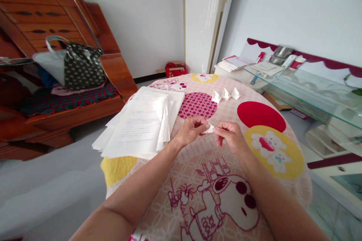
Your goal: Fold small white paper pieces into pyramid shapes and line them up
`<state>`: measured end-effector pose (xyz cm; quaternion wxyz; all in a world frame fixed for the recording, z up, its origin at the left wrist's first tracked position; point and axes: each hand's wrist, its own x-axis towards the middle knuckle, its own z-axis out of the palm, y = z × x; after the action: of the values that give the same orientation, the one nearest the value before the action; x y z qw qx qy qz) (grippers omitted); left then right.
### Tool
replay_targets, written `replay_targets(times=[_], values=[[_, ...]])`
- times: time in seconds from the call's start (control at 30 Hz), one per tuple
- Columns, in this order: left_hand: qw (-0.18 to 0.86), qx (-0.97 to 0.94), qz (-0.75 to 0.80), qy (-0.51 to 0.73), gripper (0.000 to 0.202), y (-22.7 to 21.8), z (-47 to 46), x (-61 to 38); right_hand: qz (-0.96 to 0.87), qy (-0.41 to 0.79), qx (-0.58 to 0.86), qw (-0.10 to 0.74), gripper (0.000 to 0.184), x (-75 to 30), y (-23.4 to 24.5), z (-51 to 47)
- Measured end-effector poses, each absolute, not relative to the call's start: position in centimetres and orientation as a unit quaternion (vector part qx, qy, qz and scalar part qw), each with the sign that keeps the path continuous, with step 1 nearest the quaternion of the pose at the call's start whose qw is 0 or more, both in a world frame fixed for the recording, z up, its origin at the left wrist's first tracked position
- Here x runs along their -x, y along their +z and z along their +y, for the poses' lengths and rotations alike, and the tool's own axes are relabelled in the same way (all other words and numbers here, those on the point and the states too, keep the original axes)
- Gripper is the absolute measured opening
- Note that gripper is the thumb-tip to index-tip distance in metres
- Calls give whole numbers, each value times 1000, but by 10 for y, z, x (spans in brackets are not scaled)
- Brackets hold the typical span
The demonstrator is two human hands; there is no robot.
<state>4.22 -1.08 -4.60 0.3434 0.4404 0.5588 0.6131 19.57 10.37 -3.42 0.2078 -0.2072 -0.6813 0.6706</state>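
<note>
Between my two hands is a small piece of folded white paper (209, 129), held just above the patterned tablecloth (192, 158). My left hand (194, 128) pinches its left end, fingers curled. At the other end, the thumb and fingers of my right hand (229, 134) are closed on it. Fingertips cover much of the paper, so its full shape is hidden. Farther back on the table stand three small folded paper pieces (225, 94) in a row, with pointed tips. Left of my hands lies an uneven stack of paper sheets (138, 124), some printed, with torn edges showing.
To the left is a wooden bench (113, 71) bearing a dark patterned bag (83, 64). A glass-shelved stand (311, 94) with cups and papers runs along the right. Behind the table are a tall white cabinet-like unit (202, 26) and a red bag (175, 70) on the floor.
</note>
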Motion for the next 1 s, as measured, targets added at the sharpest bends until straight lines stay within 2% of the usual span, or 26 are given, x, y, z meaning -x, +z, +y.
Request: replay_targets(times=[0.1,0.27,0.5,0.83,1.0], values=[[364,-433,549,615,38,-45,-11,-45,-694,656,204,214,32,-197,-34,105],[333,-426,564,624,32,-47,-11,-45,-706,651,197,196,33,-196,-34,102],[384,-416,524,637,45,-49,-9,-44,-704,641,206,224,33,-197,-32,102],[354,-412,528,652,46,-50,-10,-42,-696,663,190,202,31,-197,-35,105],[387,-397,515,654,47,-48,-9,-42,-717,621,201,245,32,-199,-31,104]])
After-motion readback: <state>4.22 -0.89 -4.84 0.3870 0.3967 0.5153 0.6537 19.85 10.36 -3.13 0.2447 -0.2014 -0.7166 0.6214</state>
